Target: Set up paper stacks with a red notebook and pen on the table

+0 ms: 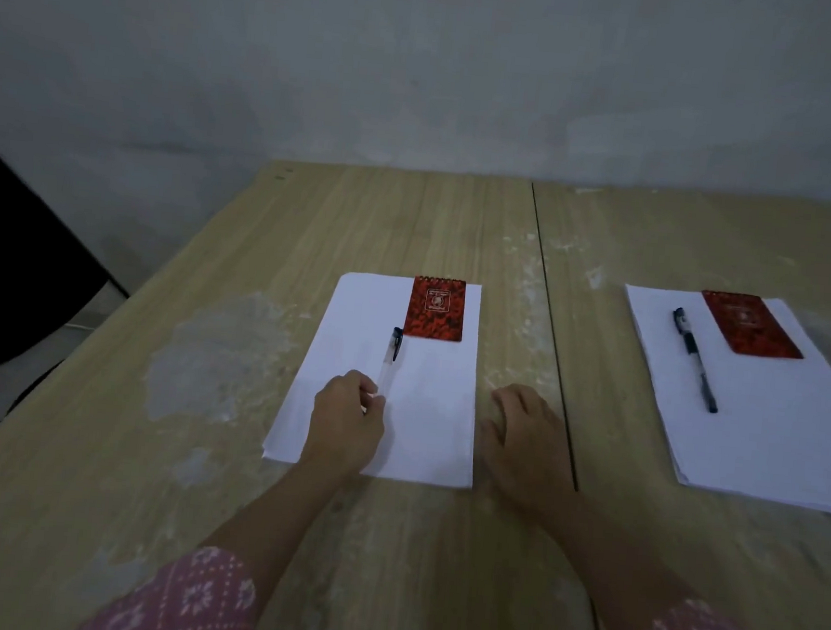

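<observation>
A: Two stacks of white paper lie on the pale wooden table in the head view. Where is each?

B: The near white paper stack sits at centre; the second white paper stack lies well apart at three o'clock, past the table's dark seam.

A: And the notebooks?

B: A small red spiral-bound notebook rests on the near stack's one o'clock corner. Another red notebook lies at the far stack's twelve o'clock edge, with a black pen beside it at nine o'clock.

A: The hands?

B: The left hand rests on the near stack, fingers pinching a clear-barrelled pen with a dark cap, which points toward twelve o'clock, cap just beside the notebook. The right hand lies flat on the table just beside the stack, fingers loosely spread, gripping nothing. Pink patterned sleeves cover both forearms.
</observation>
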Demonstrator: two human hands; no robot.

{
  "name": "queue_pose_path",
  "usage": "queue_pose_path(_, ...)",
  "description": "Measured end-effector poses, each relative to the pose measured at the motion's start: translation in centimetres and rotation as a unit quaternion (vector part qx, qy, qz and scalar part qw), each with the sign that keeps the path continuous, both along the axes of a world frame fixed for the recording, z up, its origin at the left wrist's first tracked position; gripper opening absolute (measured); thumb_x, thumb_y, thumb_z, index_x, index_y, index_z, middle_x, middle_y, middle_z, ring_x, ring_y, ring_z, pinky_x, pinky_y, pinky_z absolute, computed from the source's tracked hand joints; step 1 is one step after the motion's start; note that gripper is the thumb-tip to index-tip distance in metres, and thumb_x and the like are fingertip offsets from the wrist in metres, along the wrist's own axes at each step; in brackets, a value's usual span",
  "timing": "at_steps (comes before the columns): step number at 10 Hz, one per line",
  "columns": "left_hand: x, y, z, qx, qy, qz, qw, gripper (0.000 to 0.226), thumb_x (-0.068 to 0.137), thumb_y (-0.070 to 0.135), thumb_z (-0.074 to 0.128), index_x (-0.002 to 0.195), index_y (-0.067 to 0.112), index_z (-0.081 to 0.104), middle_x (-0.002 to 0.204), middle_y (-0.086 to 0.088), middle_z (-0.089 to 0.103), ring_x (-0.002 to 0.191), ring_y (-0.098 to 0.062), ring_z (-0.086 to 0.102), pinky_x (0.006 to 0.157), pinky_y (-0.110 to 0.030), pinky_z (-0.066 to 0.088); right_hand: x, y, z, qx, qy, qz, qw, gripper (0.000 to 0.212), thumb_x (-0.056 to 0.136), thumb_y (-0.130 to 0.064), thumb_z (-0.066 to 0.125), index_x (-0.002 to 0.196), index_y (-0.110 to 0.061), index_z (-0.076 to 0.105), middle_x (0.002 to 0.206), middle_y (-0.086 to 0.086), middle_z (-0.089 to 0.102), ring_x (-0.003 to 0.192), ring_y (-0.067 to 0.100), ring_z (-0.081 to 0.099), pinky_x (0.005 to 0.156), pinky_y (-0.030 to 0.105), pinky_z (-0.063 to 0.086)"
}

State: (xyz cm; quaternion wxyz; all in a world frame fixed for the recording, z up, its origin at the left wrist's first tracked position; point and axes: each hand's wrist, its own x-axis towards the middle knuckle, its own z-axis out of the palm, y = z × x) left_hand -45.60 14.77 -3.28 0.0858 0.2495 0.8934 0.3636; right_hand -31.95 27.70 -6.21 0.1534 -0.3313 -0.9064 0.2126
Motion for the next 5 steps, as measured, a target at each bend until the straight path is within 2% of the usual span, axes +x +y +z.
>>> queue_pose_path(1,-2.6,1.5,-0.4,-0.007,0.004,0.007,1.0,0.02,0.088,0.013,0.052,0.102,0.001,0.058,0.102,-0.016,0.064,0.081,-0.019,0.052,0.072,-0.024,0.036,-0.3,0.3,-1.3,0.059,-0.01,-0.007,0.998,0.046,0.08,-0.03,0.033,0.11,-0.003,0.056,0.113,0.018,0.063,0.106,0.034,0.059,0.092,0.046,0.047)
queue_pose_path(2,-4.5,2.5,-0.9,-0.022,0.004,0.02,1.0,0.02,0.087,0.011,0.052,0.102,-0.001,0.058,0.104,-0.019,0.064,0.091,-0.029,0.059,0.073,-0.025,0.038,-0.4,0.3,-1.4,0.079,-0.028,-0.011,0.996,0.045,0.079,-0.032,0.033,0.106,-0.005,0.057,0.11,0.016,0.064,0.102,0.033,0.061,0.087,0.046,0.05)
queue_pose_path(4,-5.1,3.1,-1.4,-0.04,-0.005,0.017,0.999,0.025,0.087,0.017,0.052,0.103,-0.002,0.057,0.105,-0.02,0.063,0.09,-0.028,0.058,0.074,-0.029,0.041,-0.2,0.3,-1.4,0.089,-0.02,-0.011,0.996,0.042,0.08,-0.031,0.034,0.106,-0.007,0.056,0.11,0.015,0.065,0.102,0.032,0.061,0.088,0.044,0.05)
queue_pose_path(5,-4.7,2.2,-1.2,-0.045,0.011,0.003,0.999,0.032,0.087,0.02,0.054,0.112,0.0,0.053,0.112,-0.019,0.058,0.098,-0.031,0.058,0.082,-0.033,0.043,-0.1,0.2,-1.9,0.081,-0.002,-0.01,0.997,0.041,0.081,-0.029,0.036,0.107,-0.004,0.057,0.111,0.016,0.065,0.103,0.033,0.061,0.089,0.045,0.05)
